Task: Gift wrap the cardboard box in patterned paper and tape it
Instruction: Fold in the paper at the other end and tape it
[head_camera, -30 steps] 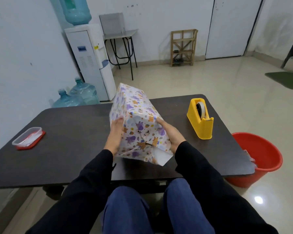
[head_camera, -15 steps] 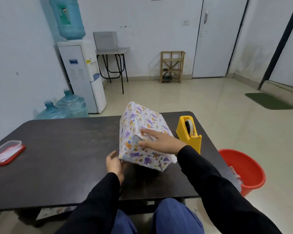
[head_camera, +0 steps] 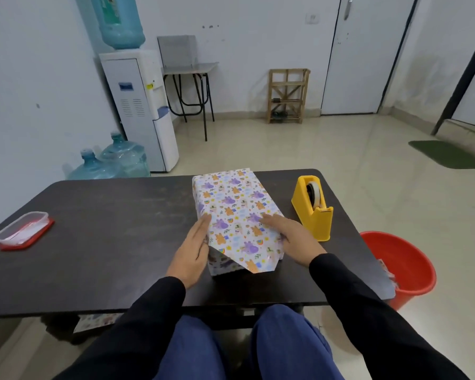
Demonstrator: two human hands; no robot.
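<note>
Directly ahead of you, the wrapped box (head_camera: 232, 204) lies flat on the dark surface (head_camera: 107, 229), a little right of centre, its long side running away from you; patterned paper (head_camera: 242, 187) with purple and orange cartoon animals covers every face you can see. At the near end a pointed paper flap (head_camera: 251, 257) folds down over the end face, its tip near the bottom edge.

Your left hand (head_camera: 191, 252) is against the box's left side near that end, fingers (head_camera: 203, 226) straight and together, flat on the paper, gripping nothing. Your right hand (head_camera: 292, 238) lies on the top near the right edge, fingers (head_camera: 272, 221) stretched out flat and pointing left across the paper; the thumb sits by the near right corner; it too holds nothing. Both sleeves are black.

Just right of the box, apart from it, stands 1 yellow tape dispenser (head_camera: 311, 215) with a roll of tape in it. Far to the left, near the surface's edge, sits 1 clear plastic container (head_camera: 21, 229) on a red lid.

On the floor to your right is a red bucket (head_camera: 399, 270); beyond the surface, against the wall, stand a white water dispenser (head_camera: 140, 111) and 2 blue water bottles (head_camera: 113, 161).
</note>
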